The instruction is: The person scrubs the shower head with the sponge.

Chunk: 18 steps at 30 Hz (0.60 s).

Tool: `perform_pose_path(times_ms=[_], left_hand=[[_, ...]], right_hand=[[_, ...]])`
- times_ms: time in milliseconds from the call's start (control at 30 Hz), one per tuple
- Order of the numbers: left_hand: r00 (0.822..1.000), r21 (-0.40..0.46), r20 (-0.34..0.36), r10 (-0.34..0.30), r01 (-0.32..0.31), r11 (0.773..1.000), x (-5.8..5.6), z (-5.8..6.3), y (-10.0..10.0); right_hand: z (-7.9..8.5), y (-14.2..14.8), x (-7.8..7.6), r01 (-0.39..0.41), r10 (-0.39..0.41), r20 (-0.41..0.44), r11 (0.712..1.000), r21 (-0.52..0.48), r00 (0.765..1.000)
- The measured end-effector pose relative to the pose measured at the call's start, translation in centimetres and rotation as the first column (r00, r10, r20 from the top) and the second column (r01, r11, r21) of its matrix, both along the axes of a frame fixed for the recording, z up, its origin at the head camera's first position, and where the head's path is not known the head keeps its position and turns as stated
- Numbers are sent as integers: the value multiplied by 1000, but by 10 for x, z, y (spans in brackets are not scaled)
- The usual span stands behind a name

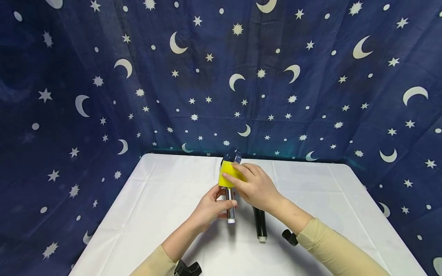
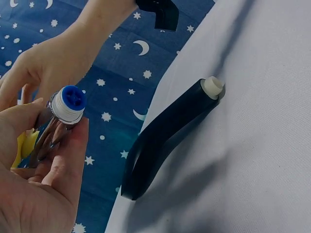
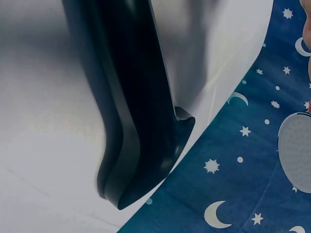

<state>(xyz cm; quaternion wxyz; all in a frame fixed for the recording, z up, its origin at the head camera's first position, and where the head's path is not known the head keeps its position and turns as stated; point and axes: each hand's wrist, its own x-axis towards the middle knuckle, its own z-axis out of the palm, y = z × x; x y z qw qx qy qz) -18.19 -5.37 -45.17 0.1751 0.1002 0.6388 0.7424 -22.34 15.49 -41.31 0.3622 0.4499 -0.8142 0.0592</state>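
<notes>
Curling its fingers and thumb round the handle, the left hand holds the chrome shower above the middle of the bench, its white-tipped end near and its head far. From the right, the right hand holds a yellow cloth against the shower just below the head, two fingers laid across the cloth and touching it; its thumb is hidden in the head view, so how tightly it pinches cannot be told. The cloth covers the shower's neck, and the left fingers partly hide the handle. The head mirrors the blue curtain behind and is hard to pick out against it. In the left wrist view the handle's open end shows a white thread with a blue insert, while the cloth is mostly blocked by fingers. A black shower lies on the bench, near and to the right of the chrome one, well apart from the cloth; the right hand and wrist cover its far part in the head view. The right wrist view cuts off both the black handle and the chrome shower's pale, dotted face.
</notes>
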Motion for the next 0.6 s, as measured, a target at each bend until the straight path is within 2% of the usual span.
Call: perform_pose_path(times_ms=[167, 300, 433, 533, 600], left_hand=[[1000, -8, 15, -21, 21, 1000, 0, -1, 0], [999, -6, 36, -23, 23, 1000, 1, -1, -1], [999, -3, 34, -40, 40, 999, 0, -2, -1], [998, -3, 25, -56, 56, 998, -1, -1, -3], [998, -6, 24, -65, 65, 998, -1, 0, -5]], right_hand=[[-1, 0, 0, -17, 17, 3, 1000, 8, 1000], [2, 0, -3, -19, 21, -48, 999, 34, 999], [11, 4, -7, 8, -7, -85, 1000, 15, 996], [20, 9, -12, 44, -46, -56, 999, -29, 997], [26, 12, -15, 79, -79, 1, 994, -82, 997]])
